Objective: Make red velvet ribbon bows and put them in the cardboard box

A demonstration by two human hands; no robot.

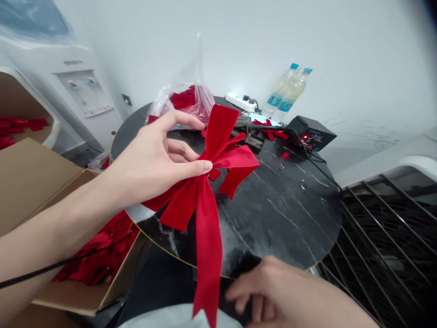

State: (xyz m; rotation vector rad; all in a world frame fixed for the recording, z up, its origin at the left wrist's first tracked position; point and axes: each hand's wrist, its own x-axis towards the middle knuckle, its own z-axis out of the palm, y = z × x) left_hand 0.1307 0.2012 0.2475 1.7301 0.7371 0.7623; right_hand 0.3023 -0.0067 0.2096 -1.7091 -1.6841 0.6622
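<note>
One red bow (207,200) hung over the black table (276,218), pinched at its centre by the left hand (150,157), likely so it fanned out, the right hand (268,289) low, half-curled, gripping nothing visible.

A: Type of place?
B: Apparently a small workroom, indicated by the red bow (209,237), filled carton (34,175), knobbed control box (309,133) on a round worktop (287,218), and office-style water dispenser (41,77).

No legible text; blurred lettering (73,62) on the white water dispenser (73,83), unreadable blue labels (286,105) on the bottles (296,87).
</note>
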